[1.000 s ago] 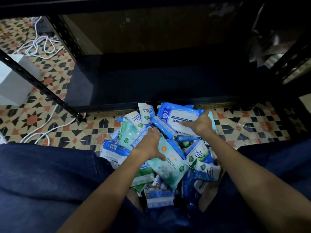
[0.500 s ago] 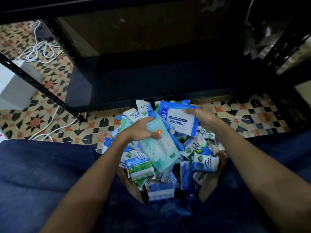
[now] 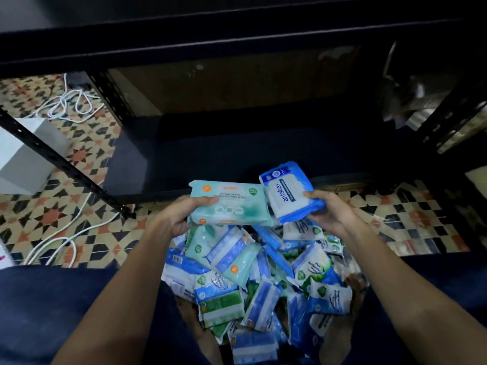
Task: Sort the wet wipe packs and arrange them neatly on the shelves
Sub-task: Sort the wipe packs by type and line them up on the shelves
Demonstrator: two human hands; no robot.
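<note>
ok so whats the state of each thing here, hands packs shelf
left hand: grips the teal pack, lifted off the pile
right hand: grips the blue pack, lifted off the pile
teal pack: held flat, sealed
blue pack: held tilted, label up
pile: loose, unsorted, on the floor between the legs
bottom shelf: no packs on it yet

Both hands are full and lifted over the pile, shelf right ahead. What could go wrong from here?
1. The left hand holds the teal pack only by its left end; it may sag or slip.
2. The blue Antabax pack in the right hand overlaps the teal pack's edge; they could knock together.
3. A dropped pack would vanish into the loose pile.
</note>
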